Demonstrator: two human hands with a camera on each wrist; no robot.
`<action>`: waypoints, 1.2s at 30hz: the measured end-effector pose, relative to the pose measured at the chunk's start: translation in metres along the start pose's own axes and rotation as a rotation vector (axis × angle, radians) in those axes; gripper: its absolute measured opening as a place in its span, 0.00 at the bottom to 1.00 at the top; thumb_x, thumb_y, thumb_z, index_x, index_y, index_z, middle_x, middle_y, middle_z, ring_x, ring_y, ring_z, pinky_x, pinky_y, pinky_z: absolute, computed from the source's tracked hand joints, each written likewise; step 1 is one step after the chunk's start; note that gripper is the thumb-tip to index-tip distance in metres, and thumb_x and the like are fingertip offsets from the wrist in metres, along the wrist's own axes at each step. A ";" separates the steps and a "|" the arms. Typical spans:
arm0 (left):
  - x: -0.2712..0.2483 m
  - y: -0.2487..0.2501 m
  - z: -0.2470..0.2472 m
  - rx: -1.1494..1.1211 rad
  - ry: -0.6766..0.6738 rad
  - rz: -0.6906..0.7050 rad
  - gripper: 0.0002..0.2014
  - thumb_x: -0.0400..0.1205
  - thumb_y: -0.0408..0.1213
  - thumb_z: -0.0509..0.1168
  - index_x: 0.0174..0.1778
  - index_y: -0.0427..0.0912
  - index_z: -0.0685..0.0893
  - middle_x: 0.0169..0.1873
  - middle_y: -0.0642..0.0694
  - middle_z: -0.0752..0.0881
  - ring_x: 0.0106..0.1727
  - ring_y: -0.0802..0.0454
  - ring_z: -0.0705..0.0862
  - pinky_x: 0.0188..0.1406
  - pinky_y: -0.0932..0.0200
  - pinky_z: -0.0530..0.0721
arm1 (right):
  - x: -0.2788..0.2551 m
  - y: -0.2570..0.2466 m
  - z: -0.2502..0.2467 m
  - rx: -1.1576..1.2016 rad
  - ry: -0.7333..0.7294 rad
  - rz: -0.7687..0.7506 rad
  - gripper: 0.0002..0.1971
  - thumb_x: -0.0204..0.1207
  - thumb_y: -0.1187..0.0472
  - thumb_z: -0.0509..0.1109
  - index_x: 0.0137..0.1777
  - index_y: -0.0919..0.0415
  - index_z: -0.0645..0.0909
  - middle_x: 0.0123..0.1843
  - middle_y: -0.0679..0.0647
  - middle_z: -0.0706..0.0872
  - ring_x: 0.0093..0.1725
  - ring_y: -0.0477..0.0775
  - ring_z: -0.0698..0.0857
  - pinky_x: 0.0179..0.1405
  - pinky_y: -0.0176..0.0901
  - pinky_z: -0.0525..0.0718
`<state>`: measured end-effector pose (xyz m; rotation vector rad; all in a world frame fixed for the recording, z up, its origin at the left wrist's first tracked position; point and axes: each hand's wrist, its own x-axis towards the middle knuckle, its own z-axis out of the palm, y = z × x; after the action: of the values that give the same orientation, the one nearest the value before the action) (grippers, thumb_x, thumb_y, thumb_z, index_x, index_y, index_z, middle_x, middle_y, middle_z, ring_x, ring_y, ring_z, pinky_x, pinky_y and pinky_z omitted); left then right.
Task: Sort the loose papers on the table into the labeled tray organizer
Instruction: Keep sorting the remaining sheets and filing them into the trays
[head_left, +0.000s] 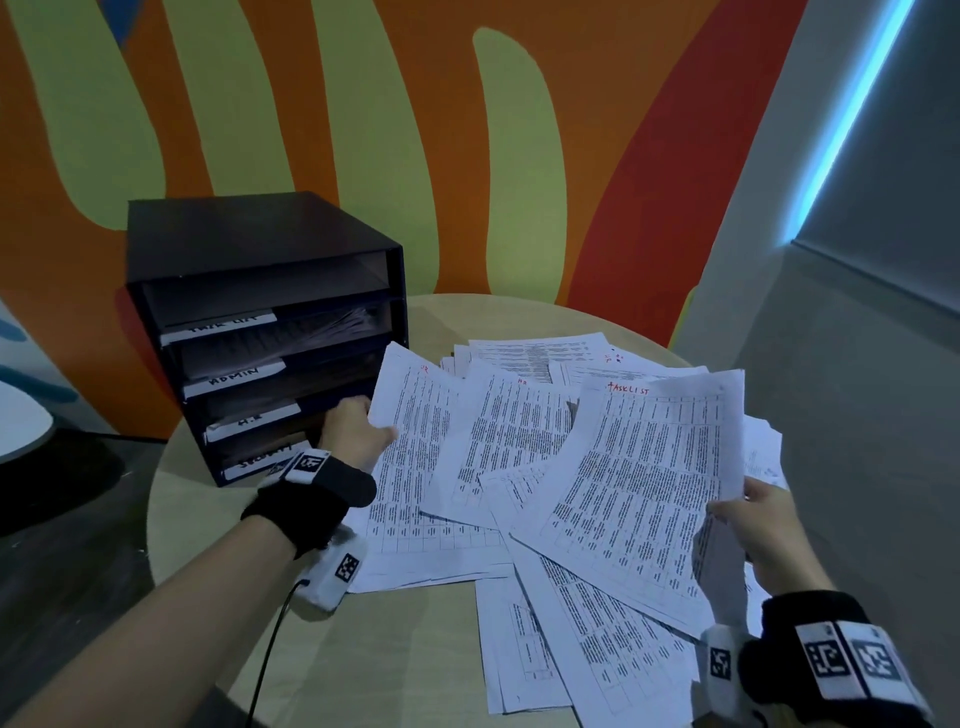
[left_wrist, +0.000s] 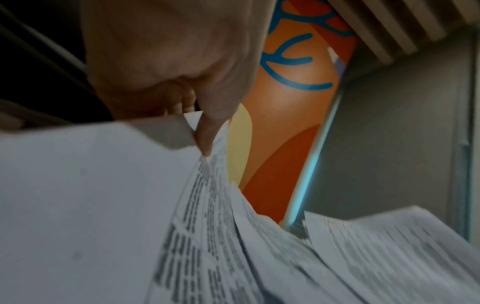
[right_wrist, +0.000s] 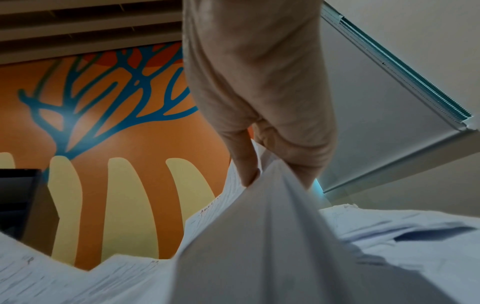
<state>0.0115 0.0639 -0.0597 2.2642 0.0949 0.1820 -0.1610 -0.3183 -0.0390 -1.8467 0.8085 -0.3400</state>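
Pinching sheets: left hand (head_left: 358, 428) an HR page (head_left: 410, 441), right hand (head_left: 763, 525) the upright tasklist sheet (head_left: 644, 483)

Item count, round table

One black box-shaped tray organizer (head_left: 260, 291) with four tray slots, each carrying one white label strip: four labels. Two hands: left hand (head_left: 353, 428), right hand (head_left: 763, 525). Two black wrist straps, one per wrist. One round beige wooden table (head_left: 405, 649). Loose white printed paper sheets (head_left: 504, 431): overlapping, exact number cannot be told.
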 end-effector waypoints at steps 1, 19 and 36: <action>-0.002 0.002 0.003 0.088 -0.029 0.016 0.17 0.73 0.37 0.77 0.52 0.37 0.81 0.52 0.38 0.85 0.54 0.40 0.83 0.53 0.47 0.84 | -0.001 -0.001 0.000 0.001 0.000 -0.001 0.06 0.77 0.78 0.63 0.50 0.74 0.81 0.34 0.60 0.78 0.32 0.57 0.74 0.32 0.43 0.69; -0.072 0.107 0.013 -0.519 -0.385 0.339 0.11 0.83 0.21 0.60 0.53 0.37 0.83 0.37 0.47 0.84 0.32 0.61 0.82 0.30 0.72 0.77 | -0.032 -0.039 0.029 0.364 -0.105 -0.250 0.21 0.75 0.71 0.74 0.65 0.57 0.76 0.62 0.58 0.85 0.58 0.58 0.84 0.53 0.55 0.83; -0.033 0.096 -0.112 0.374 0.094 0.818 0.17 0.81 0.45 0.68 0.65 0.44 0.81 0.58 0.47 0.83 0.62 0.46 0.78 0.65 0.46 0.72 | -0.071 -0.116 0.059 0.183 -0.364 -0.511 0.11 0.77 0.79 0.65 0.43 0.67 0.86 0.29 0.46 0.89 0.34 0.48 0.84 0.33 0.33 0.81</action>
<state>-0.0384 0.0826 0.0815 2.5383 -0.8194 0.7494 -0.1359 -0.2029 0.0499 -1.8473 0.0472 -0.3676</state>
